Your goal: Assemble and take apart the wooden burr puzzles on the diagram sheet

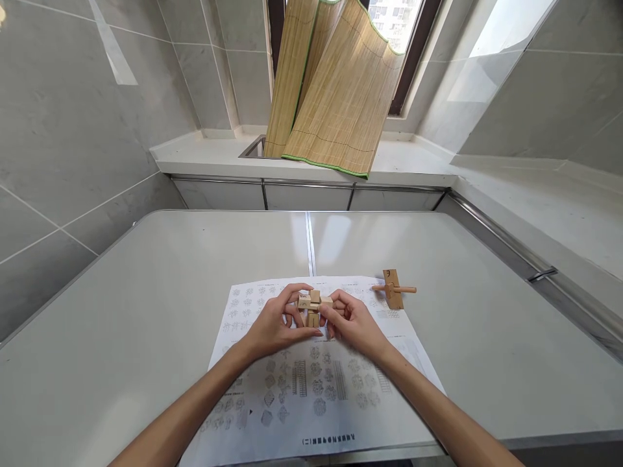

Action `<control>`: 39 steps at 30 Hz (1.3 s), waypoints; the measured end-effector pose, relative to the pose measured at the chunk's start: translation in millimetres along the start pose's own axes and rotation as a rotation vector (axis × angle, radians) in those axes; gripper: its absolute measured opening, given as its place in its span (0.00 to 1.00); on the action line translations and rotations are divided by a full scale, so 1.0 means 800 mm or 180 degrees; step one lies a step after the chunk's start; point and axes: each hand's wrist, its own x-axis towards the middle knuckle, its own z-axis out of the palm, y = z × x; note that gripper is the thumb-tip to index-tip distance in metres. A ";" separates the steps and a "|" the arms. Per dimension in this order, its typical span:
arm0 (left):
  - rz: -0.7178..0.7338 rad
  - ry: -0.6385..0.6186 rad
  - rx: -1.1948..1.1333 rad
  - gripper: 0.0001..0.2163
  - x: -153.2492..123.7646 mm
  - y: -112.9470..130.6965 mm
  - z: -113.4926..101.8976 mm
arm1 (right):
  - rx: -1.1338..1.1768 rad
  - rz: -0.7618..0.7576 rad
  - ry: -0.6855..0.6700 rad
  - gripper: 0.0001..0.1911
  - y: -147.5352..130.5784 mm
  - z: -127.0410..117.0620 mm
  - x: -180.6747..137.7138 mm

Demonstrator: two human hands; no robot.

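Note:
Between my two hands is a wooden burr puzzle (314, 298) of interlocking pale blocks, some with dark marks on them. My left hand (276, 324) grips it from the left, fingers on top and thumb underneath. From the other side my right hand (351, 319) pinches the right end with thumb and fingers. Under both hands lies a large printed instruction sheet (335, 415) covered in small puzzle diagrams, its heading upside down at the near edge. A flat wooden piece with a round dowel through it (393, 289) rests at the sheet's upper right edge.
The sheet lies on a white table (117, 324) with a seam across its middle. Beyond the table stands a white counter ledge (219, 159) with a bamboo mat (335, 97) over it at the window. Grey tiled walls and a metal rail (501, 240) flank the table.

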 end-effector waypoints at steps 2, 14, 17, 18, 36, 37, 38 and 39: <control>0.0045 -0.0022 -0.0037 0.34 -0.001 0.003 0.001 | -0.0030 0.0040 -0.0003 0.25 -0.003 0.000 -0.001; 0.0236 -0.0201 -0.0168 0.31 -0.002 0.001 -0.001 | 0.0012 0.0163 -0.0084 0.26 -0.004 -0.002 0.001; 0.0284 -0.0213 -0.0179 0.30 -0.003 0.003 0.000 | 0.0079 0.0174 -0.0128 0.26 -0.004 -0.002 0.001; 0.0281 -0.0208 -0.0200 0.30 -0.003 0.004 0.000 | 0.0108 0.0172 -0.0140 0.25 -0.003 -0.002 0.001; -0.0578 0.0837 -0.1296 0.33 0.015 -0.008 -0.006 | -0.1492 -0.0812 0.0266 0.07 0.007 0.003 -0.007; -0.0571 0.0824 -0.1284 0.32 0.014 -0.009 -0.005 | -0.1793 -0.0986 0.0192 0.06 0.008 0.004 -0.008; -0.0564 0.0798 -0.1281 0.32 0.014 -0.009 -0.004 | -0.2057 -0.1150 0.0082 0.08 0.010 0.005 -0.009; -0.0557 0.0777 -0.1284 0.32 0.013 -0.009 -0.004 | -0.2281 -0.1299 -0.0041 0.12 0.011 0.006 -0.009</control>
